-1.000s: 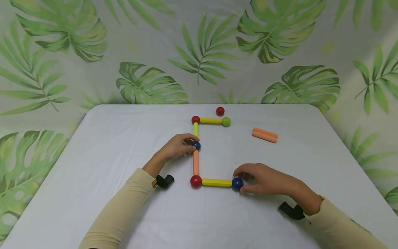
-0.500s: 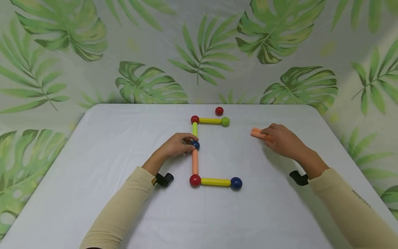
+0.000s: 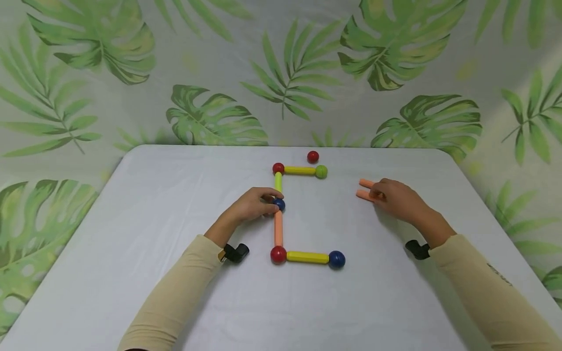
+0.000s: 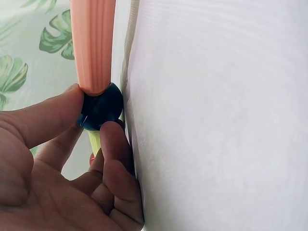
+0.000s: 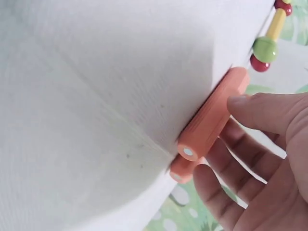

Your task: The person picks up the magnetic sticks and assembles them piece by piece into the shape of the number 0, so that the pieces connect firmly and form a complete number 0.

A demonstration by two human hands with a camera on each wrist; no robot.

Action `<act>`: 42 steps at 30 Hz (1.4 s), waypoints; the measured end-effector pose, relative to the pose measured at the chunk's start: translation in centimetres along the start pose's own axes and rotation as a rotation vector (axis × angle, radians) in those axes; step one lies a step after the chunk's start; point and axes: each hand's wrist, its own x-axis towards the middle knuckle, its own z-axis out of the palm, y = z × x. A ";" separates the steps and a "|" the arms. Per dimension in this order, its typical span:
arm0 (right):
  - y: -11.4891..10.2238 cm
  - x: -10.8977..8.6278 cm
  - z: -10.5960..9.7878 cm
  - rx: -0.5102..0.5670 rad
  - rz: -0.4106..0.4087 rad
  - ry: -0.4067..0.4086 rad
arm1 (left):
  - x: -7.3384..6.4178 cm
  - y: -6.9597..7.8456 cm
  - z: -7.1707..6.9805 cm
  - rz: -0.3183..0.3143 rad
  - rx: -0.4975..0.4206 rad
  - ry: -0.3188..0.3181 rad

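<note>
My left hand (image 3: 254, 204) pinches a blue ball (image 4: 103, 108) between thumb and fingers. That ball joins a lime rod (image 3: 278, 181) on its far side to an orange rod (image 3: 278, 229) on its near side. At the right, my right hand (image 3: 397, 197) grips the nearer of two loose orange rods, with the thumb on this ribbed rod (image 5: 211, 118) and fingers curled behind it. The other loose orange rod (image 3: 365, 183) lies just beyond, slightly apart, partly hidden by the hand.
A red ball (image 3: 278, 168) at the far end carries a yellow rod (image 3: 300, 170) and green ball (image 3: 321, 171). A loose red ball (image 3: 313, 156) sits behind. The near red ball (image 3: 278, 255) connects through another yellow rod (image 3: 307, 257) to a second blue ball (image 3: 336, 260).
My right hand has left the near blue ball, moved up and right to the two orange rods, and taken hold of one; the rods have come apart. The left hand has stayed put.
</note>
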 end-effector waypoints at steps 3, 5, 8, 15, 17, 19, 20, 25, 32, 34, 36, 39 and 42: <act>0.2 0.1 0.2 0.047 0.030 -0.028 | 0.0 0.0 0.0 0.002 0.005 -0.001; 0.3 0.1 0.3 0.050 0.028 -0.026 | 0.1 0.0 0.1 0.003 0.006 -0.001; 0.4 0.3 0.4 0.078 0.035 -0.028 | 0.1 0.0 0.1 0.003 0.002 0.001; 0.2 0.4 0.5 0.166 0.070 -0.093 | -0.1 0.0 -0.1 -0.002 0.003 0.008; 0.1 0.3 0.5 0.184 0.081 -0.116 | -0.2 0.1 -0.1 0.002 0.002 0.008; 0.1 0.3 0.4 0.194 0.092 -0.133 | -0.2 0.1 -0.1 0.005 -0.001 0.006; 0.0 0.3 0.4 0.197 0.090 -0.136 | -0.2 0.0 -0.2 0.009 0.000 0.005; -0.4 0.2 0.3 0.167 0.065 -0.131 | -0.1 -0.1 -0.1 0.010 -0.005 0.001; -0.8 -0.1 0.6 0.174 0.060 -0.046 | -0.2 0.1 0.1 -0.007 -0.010 -0.006; -0.9 -0.3 0.5 0.200 0.040 -0.013 | -0.2 0.1 0.0 -0.005 -0.013 -0.003; -1.0 -0.5 0.5 0.230 0.021 0.011 | -0.2 0.1 0.0 -0.003 -0.015 0.001; -1.2 -0.9 0.3 0.294 0.014 0.014 | -0.1 0.0 0.0 0.001 -0.013 0.005; -1.4 -1.5 0.0 0.352 0.012 -0.011 | -0.1 0.0 0.0 -0.001 -0.015 0.007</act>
